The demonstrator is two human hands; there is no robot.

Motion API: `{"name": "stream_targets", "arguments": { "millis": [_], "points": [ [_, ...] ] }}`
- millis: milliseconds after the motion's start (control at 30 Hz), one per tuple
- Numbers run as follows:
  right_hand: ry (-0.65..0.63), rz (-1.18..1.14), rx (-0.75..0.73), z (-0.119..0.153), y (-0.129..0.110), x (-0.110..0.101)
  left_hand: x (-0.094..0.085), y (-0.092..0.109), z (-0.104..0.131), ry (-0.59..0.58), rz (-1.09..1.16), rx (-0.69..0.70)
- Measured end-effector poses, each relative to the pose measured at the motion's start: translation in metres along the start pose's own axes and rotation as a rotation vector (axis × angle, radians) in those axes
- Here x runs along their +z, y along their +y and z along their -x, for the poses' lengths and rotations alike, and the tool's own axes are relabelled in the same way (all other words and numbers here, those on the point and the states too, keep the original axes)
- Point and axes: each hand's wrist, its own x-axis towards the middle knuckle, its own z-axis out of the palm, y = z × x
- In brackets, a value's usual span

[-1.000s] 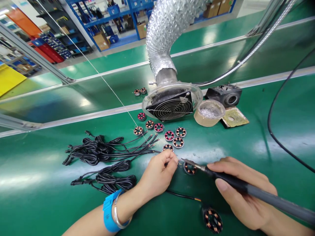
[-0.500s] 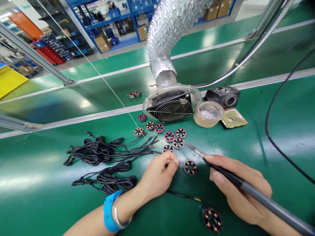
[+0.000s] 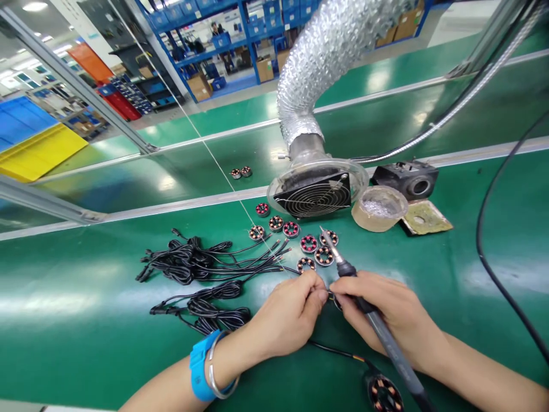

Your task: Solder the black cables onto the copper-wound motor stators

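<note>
One coil ring [image 3: 385, 393] seems already cabled; several rings [image 3: 323, 256] beyond look unjoined. The left hand [image 3: 295, 315] pinches fine wire [image 3: 330, 296] near a half-hidden ring [image 3: 337, 303]; the right hand [image 3: 394, 315] holds a soldering iron [image 3: 384, 333].

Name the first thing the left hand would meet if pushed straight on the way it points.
Probably the right hand, at its fingertips; the partly hidden coil ring lies close by, and depth is unclear.

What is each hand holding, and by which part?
Right hand: soldering iron, by the dark handle, behind its metal shaft. Left hand: pinched; any held thing is hidden, so I cannot tell.
</note>
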Motion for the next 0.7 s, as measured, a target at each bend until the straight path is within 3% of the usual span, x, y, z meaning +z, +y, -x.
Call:
{"name": "stream_targets", "arguments": {
  "millis": [267,333,433,500,567,633,700],
  "points": [
    [0.041,-0.011,0.024,0.009,-0.002,0.007,0.014,-0.013,-0.006,-0.008,0.226,-0.080],
    [0.090,-0.003,0.025,0.012,-0.002,0.010,0.014,-0.004,0.001,-0.019,0.134,-0.066],
    [0.140,0.009,0.008,0.017,-0.002,0.014,-0.004,0.020,0.026,0.024,-0.232,0.019],
    [0.153,0.009,0.000,0.019,0.000,0.017,-0.033,0.034,0.041,0.101,-0.456,0.075],
    [0.172,-0.003,-0.007,0.021,0.002,0.020,-0.077,0.036,0.040,0.194,-0.571,0.048],
    [0.193,-0.005,-0.012,0.023,0.005,0.021,-0.132,0.024,0.017,0.327,-0.734,-0.142],
    [0.205,0.009,-0.027,0.025,0.007,0.023,-0.185,0.000,-0.024,0.430,-0.921,-0.349]
  ]
}}
